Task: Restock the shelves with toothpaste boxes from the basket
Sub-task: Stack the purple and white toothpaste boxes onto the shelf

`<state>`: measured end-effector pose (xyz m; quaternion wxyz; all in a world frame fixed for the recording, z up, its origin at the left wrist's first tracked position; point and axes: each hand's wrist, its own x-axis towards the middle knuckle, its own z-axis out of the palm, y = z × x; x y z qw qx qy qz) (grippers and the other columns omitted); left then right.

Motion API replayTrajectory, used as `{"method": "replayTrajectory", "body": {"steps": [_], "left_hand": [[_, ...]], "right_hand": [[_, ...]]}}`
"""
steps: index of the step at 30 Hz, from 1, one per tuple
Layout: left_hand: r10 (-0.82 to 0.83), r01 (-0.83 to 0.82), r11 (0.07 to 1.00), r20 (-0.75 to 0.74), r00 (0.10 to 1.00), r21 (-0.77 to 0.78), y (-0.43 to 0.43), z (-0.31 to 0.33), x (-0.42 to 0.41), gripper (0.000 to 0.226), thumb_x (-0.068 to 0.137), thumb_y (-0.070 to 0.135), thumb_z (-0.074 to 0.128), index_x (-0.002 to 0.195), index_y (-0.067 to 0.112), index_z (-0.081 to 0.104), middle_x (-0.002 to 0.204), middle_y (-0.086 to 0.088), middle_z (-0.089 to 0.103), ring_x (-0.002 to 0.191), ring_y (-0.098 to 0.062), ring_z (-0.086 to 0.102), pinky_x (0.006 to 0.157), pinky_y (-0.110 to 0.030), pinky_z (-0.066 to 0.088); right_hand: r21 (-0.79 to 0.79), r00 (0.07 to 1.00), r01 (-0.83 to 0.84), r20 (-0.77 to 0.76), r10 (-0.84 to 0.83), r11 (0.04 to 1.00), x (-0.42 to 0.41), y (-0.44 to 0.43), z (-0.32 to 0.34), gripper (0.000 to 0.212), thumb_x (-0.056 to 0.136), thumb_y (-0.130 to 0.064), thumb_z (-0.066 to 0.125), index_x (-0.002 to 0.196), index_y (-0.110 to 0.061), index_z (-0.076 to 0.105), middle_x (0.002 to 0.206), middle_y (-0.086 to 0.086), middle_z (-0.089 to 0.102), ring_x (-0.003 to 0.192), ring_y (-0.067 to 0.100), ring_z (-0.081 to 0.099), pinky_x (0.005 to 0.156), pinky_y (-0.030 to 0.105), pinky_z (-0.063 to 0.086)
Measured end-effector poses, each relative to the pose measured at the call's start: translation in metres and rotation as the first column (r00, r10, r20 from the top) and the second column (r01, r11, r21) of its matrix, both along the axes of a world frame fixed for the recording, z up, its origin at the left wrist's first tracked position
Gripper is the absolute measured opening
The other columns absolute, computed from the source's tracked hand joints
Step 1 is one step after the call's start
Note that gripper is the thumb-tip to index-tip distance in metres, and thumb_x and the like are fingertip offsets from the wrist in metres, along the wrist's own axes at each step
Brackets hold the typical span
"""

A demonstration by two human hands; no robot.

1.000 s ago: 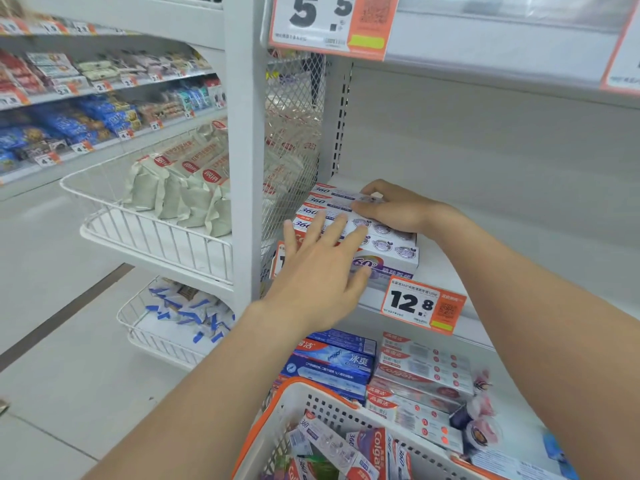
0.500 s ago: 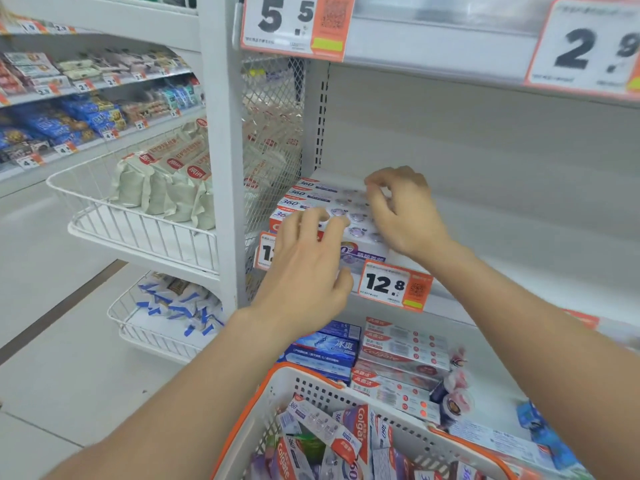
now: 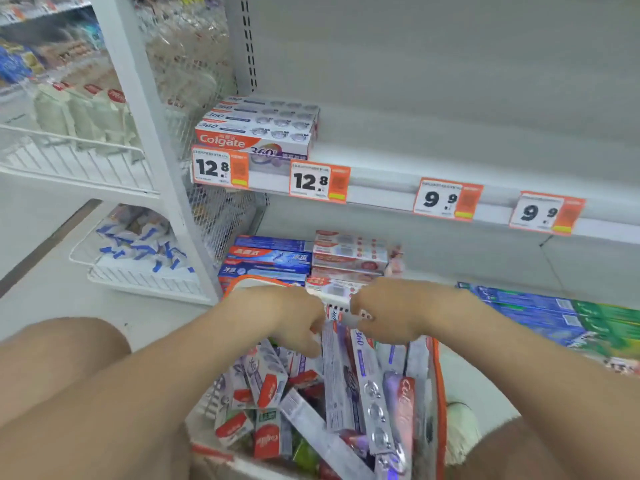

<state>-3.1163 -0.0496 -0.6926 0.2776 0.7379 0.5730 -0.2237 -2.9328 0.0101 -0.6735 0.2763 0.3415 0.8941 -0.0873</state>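
— Where are the boxes [image 3: 341,382]?
— Mostly in the orange-rimmed basket [image 3: 437,368], heaped crosswise. Several white-and-purple ones lean on end.
— And the shelf [image 3: 433,150]?
— One neat stack [image 3: 258,128] lies flat at its left end, red Colgate face to the front.

White back panel [image 3: 450,64], slotted upright [image 3: 247,46], wire-mesh side panel [image 3: 194,64]. Left bay: white wire baskets [image 3: 79,157] holding bagged goods. Pale glossy floor [image 3: 156,320] crossed by a dark strip [image 3: 45,247]; flat, even light.
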Motion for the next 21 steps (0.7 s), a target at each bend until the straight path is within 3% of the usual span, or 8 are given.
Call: {"method": "replayTrajectory", "body": {"steps": [4,6,9,11,13,17,19,21], "left_hand": [[-0.055,0.047,0.993,-0.071,0.996,-0.111,-0.018,-0.027,0.016,0.081,0.087,0.056,0.078,0.152,0.02,0.047,0.147,-0.005,0.056,0.127,-0.028,0.058,0.097,-0.039,0.052],[-0.12,0.104,0.987,-0.138,0.983,-0.119,-0.027,-0.039,0.023,0.085,0.082,0.052,0.085,0.15,0.017,0.048,0.146,-0.007,0.05,0.126,-0.029,0.057,0.087,-0.038,0.052],[-0.208,0.164,0.971,-0.272,0.94,-0.175,-0.041,-0.06,0.021,0.087,0.076,0.041,0.093,0.146,0.013,0.048,0.148,-0.012,0.035,0.13,-0.035,0.05,0.087,-0.046,0.054],[-0.25,0.199,0.963,-0.325,0.912,-0.18,-0.049,-0.071,0.016,0.093,0.072,0.026,0.096,0.15,0.012,0.045,0.157,-0.016,0.027,0.136,-0.039,0.047,0.09,-0.05,0.056],[-0.285,0.257,0.958,-0.352,0.892,-0.126,-0.051,-0.076,0.012,0.089,0.074,0.014,0.093,0.149,0.011,0.046,0.157,-0.015,0.029,0.132,-0.038,0.05,0.076,-0.044,0.054],[-0.191,0.203,0.977,-0.164,0.968,0.059,-0.043,-0.068,-0.003,0.075,0.078,0.022,0.084,0.144,0.025,0.047,0.13,-0.003,0.05,0.097,-0.023,0.054,0.071,-0.041,0.055],[-0.032,0.034,0.989,-0.013,0.999,0.141,-0.038,-0.056,-0.011,0.081,0.077,0.029,0.081,0.146,0.025,0.039,0.121,-0.001,0.058,0.094,-0.019,0.057,0.073,-0.037,0.052],[0.151,-0.18,0.963,0.152,0.977,0.2,-0.035,-0.04,-0.02,0.077,0.077,0.033,0.079,0.139,0.024,0.036,0.097,0.005,0.065,0.082,-0.013,0.06,0.068,-0.033,0.048]], "right_hand": [[0.066,0.99,0.128,-0.065,-0.124,0.99,0.022,-0.028,-0.023,0.023,0.1,-0.022,0.046,0.114,-0.014,0.062,0.117,0.012,0.066,0.096,0.035,0.064,0.075,0.037,0.052],[0.062,0.982,0.176,-0.079,-0.171,0.982,0.032,-0.044,-0.041,0.023,0.1,-0.024,0.05,0.121,-0.015,0.056,0.122,0.012,0.065,0.104,0.035,0.066,0.076,0.037,0.05],[-0.083,0.973,0.209,-0.078,-0.215,0.974,0.045,-0.069,-0.068,0.065,0.099,-0.046,0.059,0.148,-0.011,0.033,0.114,0.009,0.06,0.104,0.035,0.064,0.074,0.039,0.05],[-0.105,0.972,0.214,-0.076,-0.222,0.971,0.05,-0.083,-0.082,0.088,0.092,-0.06,0.066,0.152,-0.011,0.025,0.097,0.004,0.051,0.088,0.031,0.06,0.065,0.038,0.048],[-0.091,0.969,0.223,-0.093,-0.231,0.971,0.052,-0.091,-0.093,0.097,0.086,-0.066,0.072,0.15,-0.013,0.022,0.098,0.006,0.052,0.079,0.029,0.056,0.062,0.038,0.049],[-0.161,0.941,0.275,-0.155,-0.3,0.948,0.052,-0.085,-0.098,0.105,0.086,-0.043,0.081,0.157,-0.02,0.007,0.087,0.003,0.052,0.072,0.025,0.056,0.06,0.038,0.051],[-0.233,0.909,0.336,-0.175,-0.379,0.913,0.048,-0.078,-0.094,0.109,0.083,-0.024,0.081,0.159,-0.021,0.003,0.078,0.004,0.054,0.066,0.021,0.057,0.053,0.036,0.048],[-0.278,0.859,0.395,-0.226,-0.459,0.876,0.04,-0.068,-0.082,0.102,0.079,-0.019,0.078,0.156,-0.019,0.01,0.078,0.006,0.059,0.067,0.02,0.062,0.05,0.034,0.048]]}}
